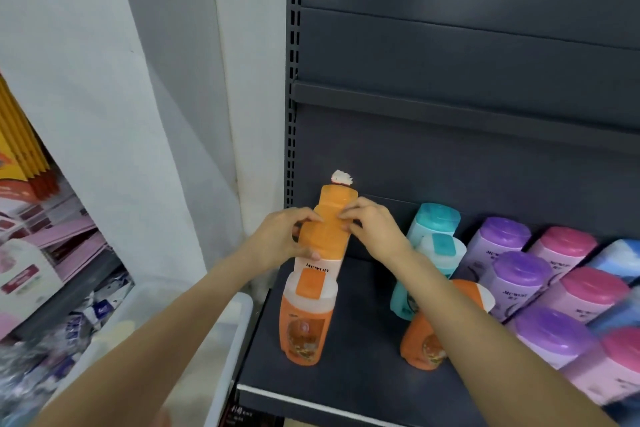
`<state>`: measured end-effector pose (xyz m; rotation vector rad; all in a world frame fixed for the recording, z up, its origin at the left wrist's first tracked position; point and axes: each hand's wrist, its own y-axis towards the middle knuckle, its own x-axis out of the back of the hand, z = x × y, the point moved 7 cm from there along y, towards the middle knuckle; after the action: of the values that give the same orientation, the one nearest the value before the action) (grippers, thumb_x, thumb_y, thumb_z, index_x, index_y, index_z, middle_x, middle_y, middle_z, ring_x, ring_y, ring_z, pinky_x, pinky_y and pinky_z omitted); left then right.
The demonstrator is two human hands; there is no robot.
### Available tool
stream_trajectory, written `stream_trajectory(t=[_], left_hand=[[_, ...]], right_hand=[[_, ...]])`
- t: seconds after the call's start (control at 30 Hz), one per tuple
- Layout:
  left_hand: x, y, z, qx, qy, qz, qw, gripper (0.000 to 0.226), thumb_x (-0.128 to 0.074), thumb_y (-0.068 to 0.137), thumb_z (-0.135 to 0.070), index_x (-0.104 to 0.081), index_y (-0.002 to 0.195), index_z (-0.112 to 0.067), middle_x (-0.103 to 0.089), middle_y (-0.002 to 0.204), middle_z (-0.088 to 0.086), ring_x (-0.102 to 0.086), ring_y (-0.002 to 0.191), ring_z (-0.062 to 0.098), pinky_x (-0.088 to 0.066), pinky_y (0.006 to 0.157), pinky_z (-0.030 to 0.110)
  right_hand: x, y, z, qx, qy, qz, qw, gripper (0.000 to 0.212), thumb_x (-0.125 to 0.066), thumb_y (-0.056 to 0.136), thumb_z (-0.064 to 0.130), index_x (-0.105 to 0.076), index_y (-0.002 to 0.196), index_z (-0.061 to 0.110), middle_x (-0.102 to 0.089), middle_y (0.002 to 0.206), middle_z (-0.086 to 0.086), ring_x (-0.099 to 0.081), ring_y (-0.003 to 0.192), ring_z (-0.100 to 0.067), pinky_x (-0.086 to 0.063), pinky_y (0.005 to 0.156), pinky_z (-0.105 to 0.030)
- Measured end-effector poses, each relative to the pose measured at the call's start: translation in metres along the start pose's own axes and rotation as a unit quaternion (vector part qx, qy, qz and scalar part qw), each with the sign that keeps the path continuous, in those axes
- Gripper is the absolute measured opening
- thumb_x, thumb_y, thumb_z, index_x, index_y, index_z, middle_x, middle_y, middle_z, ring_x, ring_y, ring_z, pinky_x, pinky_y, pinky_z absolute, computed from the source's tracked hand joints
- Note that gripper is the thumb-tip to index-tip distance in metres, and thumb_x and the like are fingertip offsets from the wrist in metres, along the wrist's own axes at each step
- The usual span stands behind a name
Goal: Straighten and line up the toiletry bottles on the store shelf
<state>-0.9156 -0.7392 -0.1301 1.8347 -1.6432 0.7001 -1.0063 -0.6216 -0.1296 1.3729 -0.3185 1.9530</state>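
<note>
Both hands hold an orange bottle at the left end of a dark shelf.

The left hand (284,239) and right hand (372,229) curl around the orange-capped bottle (323,236) from either side, partly hiding it. In front of it stands a second orange bottle (306,322); right of that, a third (424,340) is half covered by the forearm. Further right on the shelf (346,381), teal bottles (434,229), then purple and pink bottles (540,288), cut off and blurred at the edge.
</note>
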Motion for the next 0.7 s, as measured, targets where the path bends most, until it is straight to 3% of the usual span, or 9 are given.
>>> stream_trajectory(t=[0.27, 0.43, 0.5, 0.57, 0.7], left_hand=[[-0.013, -0.002, 0.013, 0.034, -0.014, 0.009, 0.999, 0.056, -0.081, 0.07, -0.02, -0.054, 0.12, -0.021, -0.05, 0.112, -0.01, -0.049, 0.098, 0.008, -0.037, 0.067, 0.004], [-0.016, 0.0, 0.011, 0.049, -0.023, 0.024, 0.998, 0.059, -0.076, 0.075, -0.015, -0.051, 0.128, -0.022, -0.053, 0.127, -0.003, -0.047, 0.102, 0.006, -0.041, 0.083, 0.017], [-0.015, -0.003, 0.007, 0.05, -0.029, 0.029, 0.998, 0.059, -0.073, 0.079, -0.01, -0.049, 0.132, -0.019, -0.053, 0.129, 0.0, -0.049, 0.106, 0.009, -0.04, 0.084, 0.014], [-0.006, -0.009, -0.001, 0.033, -0.024, -0.008, 0.999, 0.049, -0.067, 0.084, -0.005, -0.051, 0.13, -0.014, -0.056, 0.127, 0.003, -0.054, 0.113, 0.016, -0.039, 0.079, 0.002], [0.018, -0.034, -0.016, 0.004, 0.037, -0.139, 0.99, 0.026, -0.055, 0.092, -0.006, -0.06, 0.117, -0.011, -0.06, 0.117, 0.007, -0.058, 0.106, 0.016, -0.037, 0.082, 0.007]], right_hand=[[0.0, -0.006, 0.002, -0.02, -0.008, 0.025, 0.999, 0.034, -0.059, 0.091, 0.015, -0.06, 0.126, 0.012, -0.052, 0.132, 0.0, -0.049, 0.12, -0.017, -0.038, 0.105, -0.03], [0.009, -0.024, 0.014, -0.01, 0.044, -0.012, 0.999, 0.038, -0.059, 0.091, 0.025, -0.058, 0.128, 0.017, -0.053, 0.132, 0.003, -0.047, 0.121, -0.014, -0.037, 0.105, -0.029], [0.004, -0.03, 0.02, -0.004, 0.069, 0.023, 0.997, 0.039, -0.06, 0.09, 0.029, -0.058, 0.128, 0.017, -0.054, 0.13, 0.002, -0.051, 0.117, -0.014, -0.039, 0.101, -0.026], [-0.006, -0.033, 0.023, -0.006, 0.066, 0.067, 0.996, 0.041, -0.062, 0.09, 0.029, -0.057, 0.129, 0.016, -0.054, 0.131, 0.001, -0.05, 0.118, -0.016, -0.038, 0.102, -0.026], [-0.01, -0.034, 0.025, -0.014, 0.06, 0.064, 0.996, 0.04, -0.062, 0.09, 0.021, -0.058, 0.128, 0.012, -0.052, 0.134, -0.001, -0.049, 0.119, -0.018, -0.036, 0.1, -0.023]])
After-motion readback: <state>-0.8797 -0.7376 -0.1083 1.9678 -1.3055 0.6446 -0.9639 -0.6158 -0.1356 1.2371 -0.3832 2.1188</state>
